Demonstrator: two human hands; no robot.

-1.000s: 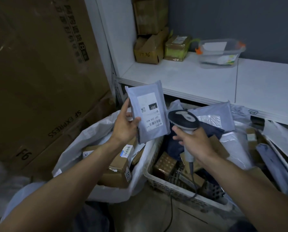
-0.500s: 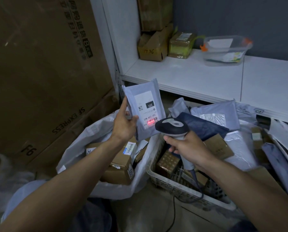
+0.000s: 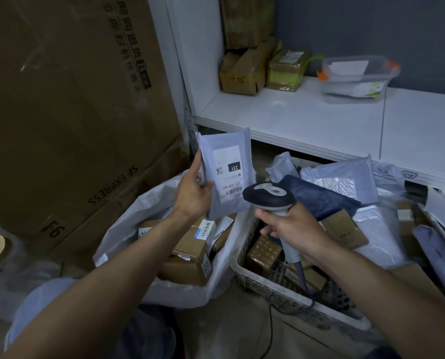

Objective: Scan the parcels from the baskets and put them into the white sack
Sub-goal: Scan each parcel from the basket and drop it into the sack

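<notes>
The scanning step is in hand. The left hand (image 3: 193,195) grips a grey poly mailer (image 3: 225,147) by its left edge, thumb across the front and fingers behind, and holds it upright in the air with its printed label (image 3: 230,174) turned toward the camera. At about four o'clock from the mailer, the right hand (image 3: 292,233) is wrapped round the handle of a corded barcode scanner (image 3: 268,196), whose head sits just beside the mailer's lower right corner, overlapping it in the view. No scan light shows on the label, so I cannot tell whether the code has been read. The white sack (image 3: 135,213) gapes open at six o'clock below the mailer, with labelled cardboard boxes (image 3: 187,255) already inside. The white plastic basket (image 3: 257,279) touches the sack's right side, at three o'clock from it, and is heaped with more mailers and cartons. If the read is good, the next move probably calls only for lowering the left hand over the sack's mouth and letting go. The right hand can keep the scanner while the left reaches across to three o'clock for another parcel.
</notes>
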